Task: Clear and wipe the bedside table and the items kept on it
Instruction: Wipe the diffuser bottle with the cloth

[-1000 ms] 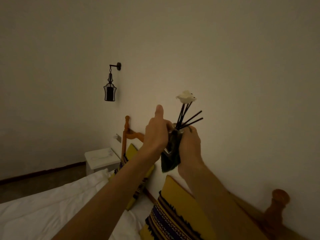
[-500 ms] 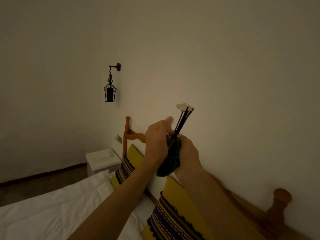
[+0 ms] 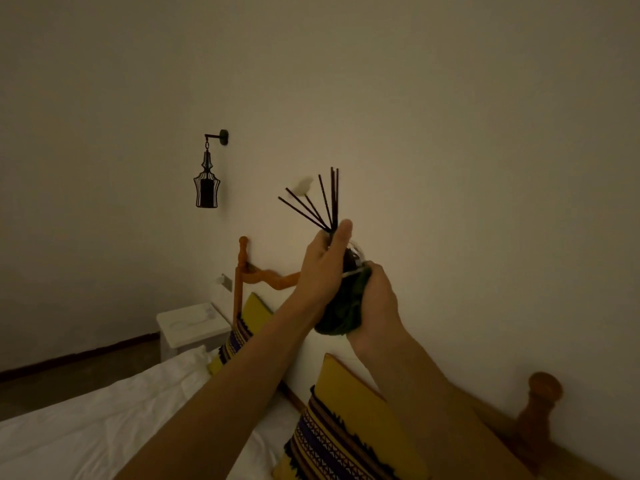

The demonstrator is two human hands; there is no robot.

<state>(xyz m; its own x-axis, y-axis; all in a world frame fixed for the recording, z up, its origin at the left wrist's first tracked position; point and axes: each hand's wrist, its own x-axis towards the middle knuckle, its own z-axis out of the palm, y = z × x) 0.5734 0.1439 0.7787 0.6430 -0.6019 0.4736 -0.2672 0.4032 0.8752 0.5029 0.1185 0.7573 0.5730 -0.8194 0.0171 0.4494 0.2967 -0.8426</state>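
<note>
Small glass reed-diffuser bottle (image 3: 351, 259) with dark sticks held mid-air above bed; left hand (image 3: 320, 268) fingers clamped round neck, right hand (image 3: 375, 303) gripping dark green cloth (image 3: 341, 311) under base. Judged fragile, slippery; hold body, not sticks

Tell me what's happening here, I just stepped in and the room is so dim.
A person is holding a small glass reed diffuser bottle up in front of the wall. The left hand grips its neck, thumb up beside the dark reed sticks, which fan out above with a white flower-shaped piece. The right hand holds a dark green cloth around the bottle's lower part, apparently wiping it. The white bedside table stands beyond the bed.
</note>
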